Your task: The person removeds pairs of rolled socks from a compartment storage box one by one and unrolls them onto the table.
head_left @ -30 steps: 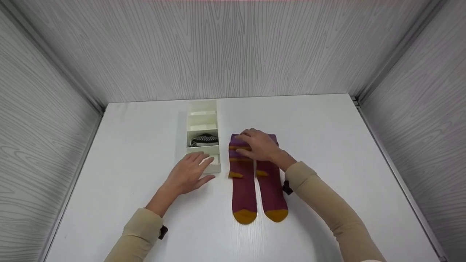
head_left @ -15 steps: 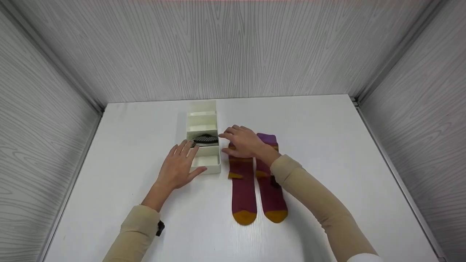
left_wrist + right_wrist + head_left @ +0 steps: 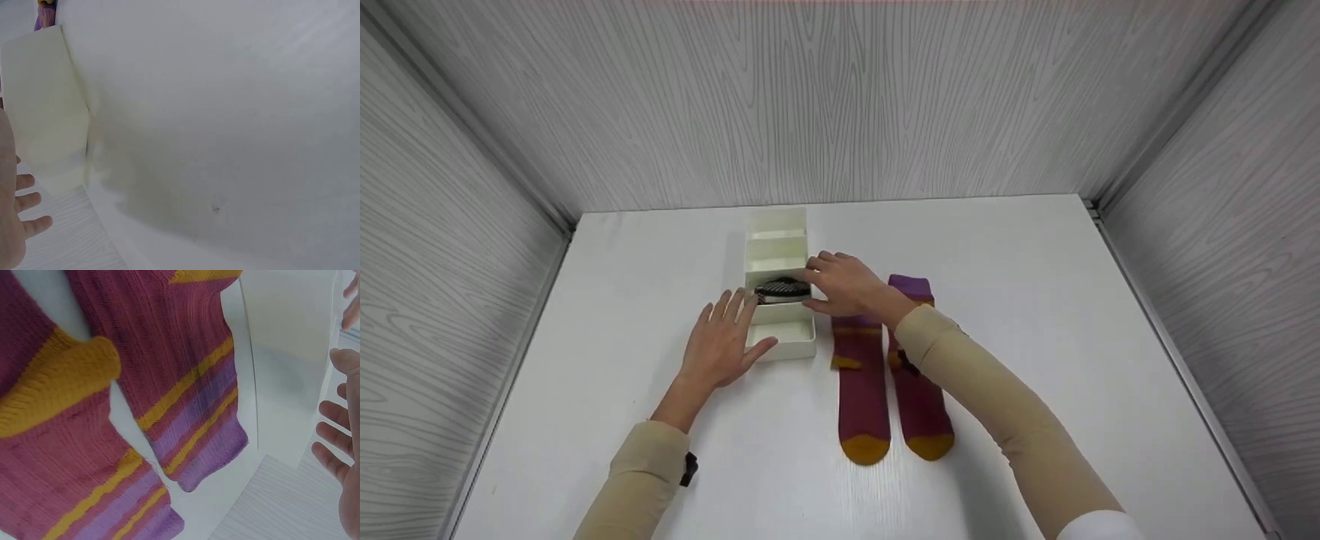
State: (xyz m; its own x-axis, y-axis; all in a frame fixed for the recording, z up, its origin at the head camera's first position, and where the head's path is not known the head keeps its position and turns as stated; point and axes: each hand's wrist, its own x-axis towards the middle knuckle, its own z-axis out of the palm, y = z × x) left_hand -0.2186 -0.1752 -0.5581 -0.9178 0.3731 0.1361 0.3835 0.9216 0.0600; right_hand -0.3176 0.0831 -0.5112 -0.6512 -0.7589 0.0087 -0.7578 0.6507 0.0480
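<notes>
A narrow cream box (image 3: 795, 350) with a row of compartments stands left of the table's middle. Folded black-and-white patterned fabric (image 3: 782, 289) fills one compartment. My left hand (image 3: 718, 345) is spread at the box's left side, fingertips right at the rim; the left wrist view shows its straight fingers beside the box wall (image 3: 45, 107). On the opposite side, my right hand (image 3: 844, 285) has its fingertips at the right rim, thumb apart. Beneath the right wrist lie two maroon socks (image 3: 864, 397) with mustard toes and heels and purple striped cuffs (image 3: 211, 394); my right forearm partly covers one.
The white tabletop (image 3: 1020, 262) extends around the box and socks. A grey wood-grain panel (image 3: 840, 105) rises behind the table, with similar panels at the left (image 3: 435, 262) and right (image 3: 1222, 225).
My right hand has moved left, off the sock cuffs to the box's right side. My left hand has shifted left and away from me, from over the near compartment to the box's left side.
</notes>
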